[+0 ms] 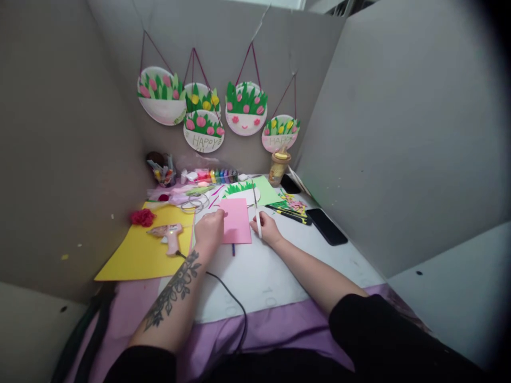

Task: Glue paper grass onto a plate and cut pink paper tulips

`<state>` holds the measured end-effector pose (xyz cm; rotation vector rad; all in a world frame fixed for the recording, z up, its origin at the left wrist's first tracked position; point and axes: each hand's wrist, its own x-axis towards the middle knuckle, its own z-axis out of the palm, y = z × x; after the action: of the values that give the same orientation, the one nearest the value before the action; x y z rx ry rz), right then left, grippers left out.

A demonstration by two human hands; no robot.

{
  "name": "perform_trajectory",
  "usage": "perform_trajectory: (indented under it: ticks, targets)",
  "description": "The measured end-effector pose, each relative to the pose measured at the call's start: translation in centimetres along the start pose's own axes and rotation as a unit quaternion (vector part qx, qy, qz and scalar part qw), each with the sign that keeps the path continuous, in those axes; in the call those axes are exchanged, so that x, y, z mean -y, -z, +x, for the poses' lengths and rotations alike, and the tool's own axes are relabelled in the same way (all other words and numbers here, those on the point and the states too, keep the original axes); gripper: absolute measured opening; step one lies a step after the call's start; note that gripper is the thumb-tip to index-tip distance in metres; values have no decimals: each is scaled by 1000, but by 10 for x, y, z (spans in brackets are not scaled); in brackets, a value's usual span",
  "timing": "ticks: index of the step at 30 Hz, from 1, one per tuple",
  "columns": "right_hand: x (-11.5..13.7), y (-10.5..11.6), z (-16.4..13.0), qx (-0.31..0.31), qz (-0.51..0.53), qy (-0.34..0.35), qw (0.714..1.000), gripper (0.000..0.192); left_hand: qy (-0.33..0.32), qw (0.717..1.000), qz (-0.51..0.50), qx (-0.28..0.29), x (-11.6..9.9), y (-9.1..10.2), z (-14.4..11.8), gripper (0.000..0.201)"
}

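Note:
A pink paper sheet [238, 219] lies on the white mat [259, 276] in front of me. My left hand [209, 230] grips the sheet's left edge with closed fingers. My right hand [266, 229] sits just right of the sheet and holds white-handled scissors [257, 215], blades pointing away toward a paper plate with green paper grass [241, 189].
A yellow sheet [139, 250] with a pink glue gun [170, 235] and a red pompom [142, 217] lies left. A black phone [326, 225], pencils and paper scraps [293, 208] lie right. Paint pots [217, 175], a jar [278, 166] and hanging plate crafts [203, 114] are behind.

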<state>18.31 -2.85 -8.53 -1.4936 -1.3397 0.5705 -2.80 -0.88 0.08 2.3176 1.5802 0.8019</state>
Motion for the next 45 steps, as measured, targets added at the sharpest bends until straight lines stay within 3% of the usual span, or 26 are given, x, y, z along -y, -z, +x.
perform_trajectory:
  ticks: [7,11,15,22,30,33,37,45]
  targets:
    - [-1,-3,2,4,-4,9,1000,23,35,984,-167,-56,2,10,2,18]
    - [-3,-4,3,8,-2,7,1000,24,72,946,-312,-42,0,10,5,28]
    - [-4,-4,3,14,0,6,1000,24,101,912,-396,-25,-2,9,6,34]
    - [-1,-4,1,30,20,5,999,23,121,882,-456,-16,-3,5,6,35]
    - [5,-3,-2,32,42,2,999,23,137,853,-502,37,-8,1,3,45]
    - [6,-2,-4,44,45,1,998,24,162,838,-517,58,-8,-6,2,38]
    - [10,0,-9,70,56,6,996,22,201,808,-550,66,-5,-15,3,25]
    - [17,0,-18,135,100,-52,984,12,249,729,-634,74,0,-21,7,44]
